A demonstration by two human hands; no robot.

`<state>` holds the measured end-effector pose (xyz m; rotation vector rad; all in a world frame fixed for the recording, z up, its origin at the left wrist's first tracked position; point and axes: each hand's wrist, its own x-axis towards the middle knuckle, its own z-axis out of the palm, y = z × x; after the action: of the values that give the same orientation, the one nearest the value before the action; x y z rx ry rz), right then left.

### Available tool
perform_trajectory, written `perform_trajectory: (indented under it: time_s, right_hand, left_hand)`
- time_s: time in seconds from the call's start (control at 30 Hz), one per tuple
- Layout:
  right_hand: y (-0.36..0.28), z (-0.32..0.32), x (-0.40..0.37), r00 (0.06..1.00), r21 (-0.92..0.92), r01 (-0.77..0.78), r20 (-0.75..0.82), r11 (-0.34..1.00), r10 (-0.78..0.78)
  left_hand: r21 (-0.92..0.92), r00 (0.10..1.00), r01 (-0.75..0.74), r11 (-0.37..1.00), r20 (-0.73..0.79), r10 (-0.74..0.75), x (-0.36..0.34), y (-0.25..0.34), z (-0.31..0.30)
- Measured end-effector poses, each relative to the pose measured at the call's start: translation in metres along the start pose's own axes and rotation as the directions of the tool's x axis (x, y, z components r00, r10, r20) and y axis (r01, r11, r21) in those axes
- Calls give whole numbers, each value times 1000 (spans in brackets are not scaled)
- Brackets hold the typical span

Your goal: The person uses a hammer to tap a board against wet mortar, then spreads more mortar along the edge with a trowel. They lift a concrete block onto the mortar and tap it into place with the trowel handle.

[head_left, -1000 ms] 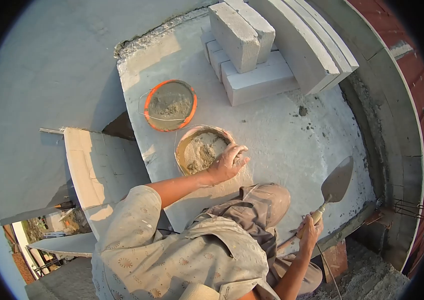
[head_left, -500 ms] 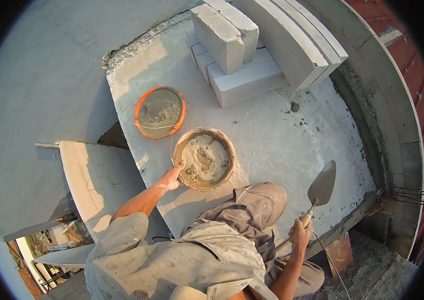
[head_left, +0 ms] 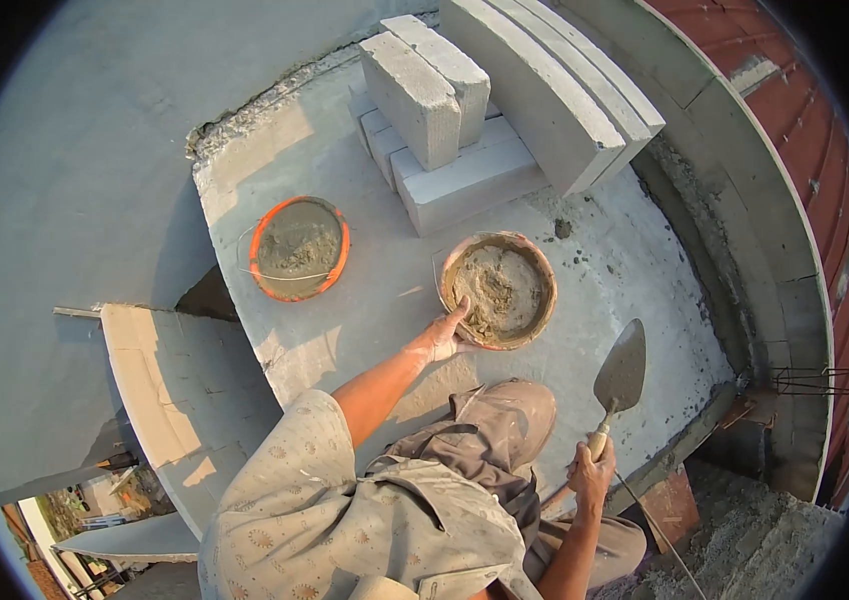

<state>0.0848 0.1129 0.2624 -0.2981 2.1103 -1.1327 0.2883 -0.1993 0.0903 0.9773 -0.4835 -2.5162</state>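
My left hand grips the near left rim of a mortar-smeared bucket, the thumb over the edge and the fingers below it outside. Some greyish mortar lies inside. My right hand is wrapped round the wooden handle of a pointed trowel, its blade directed away from me over the slab. Left of my bucket stands an orange-rimmed bucket holding grey mortar, with a thin wire handle across it; neither hand touches this one.
Pale blocks are stacked on the concrete slab beyond the buckets, beside long curved slabs. A low curved wall bounds the right side, with wire rebar sticking out. A drop opens beyond the slab's left edge.
My left hand has shifted the mortar-smeared bucket to the right and slightly away from me, with my arm stretching out. The trowel stays in my right hand, nearly still.
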Motion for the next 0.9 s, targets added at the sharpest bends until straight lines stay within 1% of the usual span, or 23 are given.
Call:
perform_trajectory:
  time_s: [0.07, 0.1, 0.13, 0.17, 0.2, 0.23, 0.27, 0.3, 0.37, 0.43, 0.47, 0.5, 0.53, 0.6, 0.7, 0.77, 0.8, 0.83, 0.87, 0.9]
  right_hand:
    - [7, -6, 1, 999, -20, 41, -14, 999, -41]
    - [14, -9, 3, 998, -25, 53, -29, 998, -53]
    - [19, -10, 4, 997, -28, 61, -47, 998, -62]
    - [20, -10, 2, 998, -1, 45, -44, 999, -45]
    - [17, -9, 2, 998, 28, 33, -46, 999, -32]
    - [17, -10, -2, 999, 52, 13, -50, 999, -10]
    - [16, -9, -8, 999, 56, 5, -46, 998, -3]
    - [12, -7, -9, 999, 66, 6, -51, 998, -3]
    - [16, -10, -10, 997, 65, 7, -74, 998, -2]
    - [28, -13, -10, 994, 6, 51, -97, 999, -50]
    - [35, -13, -8, 992, -24, 73, -104, 997, -75]
    - [46, -13, -7, 987, 3, 74, -142, 997, -73]
    - [38, -13, -8, 990, 20, 49, -130, 999, -46]
    - [16, -11, -20, 996, 37, -25, -80, 999, 28]
    - [22, -9, -14, 998, -58, 49, -35, 997, -51]
    - [2, 2, -14, 993, -129, 104, 66, 986, -96]
    - [-8, 8, -14, 986, -159, 136, 116, 978, -118]
    - [-17, 13, -9, 971, -196, 193, 182, 961, -158]
    - [-29, 21, -6, 951, -223, 250, 239, 942, -196]
    - [-45, 30, -5, 905, -321, 397, 294, 860, -308]
  left_hand:
    - [18, 991, -34, 999, -127, 36, -17, 17, 1]
    - [-52, 947, -136, 989, -301, 115, -22, 30, -12]
    - [-101, 867, -244, 964, -467, 171, -29, 44, -28]
    - [-232, 791, -419, 878, -568, 228, -47, 70, -32]
    - [-313, 699, -593, 742, -658, 280, -65, 96, -36]
    - [-346, 646, -686, 641, -695, 316, -66, 115, -79]
    - [-294, 582, -752, 590, -716, 386, -76, 134, -100]
    - [-277, 501, -796, 538, -799, 331, -82, 151, -101]
    - [-199, 445, -773, 602, -846, 293, -69, 152, -130]
    - [-186, 354, -747, 638, -924, 146, -62, 151, -117]
    - [-187, 396, -720, 669, -902, 174, -55, 152, -145]
    - [-185, 435, -692, 698, -878, 200, -45, 153, -174]
    - [-183, 467, -663, 726, -859, 210, -42, 152, -175]
    - [-167, 502, -602, 780, -840, 207, -52, 145, -182]
    - [-174, 572, -529, 830, -796, 197, -53, 113, -198]
    - [-193, 553, -486, 852, -823, 129, -71, 85, -149]
    - [-274, 636, -494, 825, -761, 127, -77, 67, -148]
    - [-306, 628, -460, 833, -776, 62, -82, 54, -134]
    - [-292, 618, -440, 849, -784, 50, -93, 43, -104]
    - [-320, 635, -417, 851, -773, 21, -101, 26, -95]
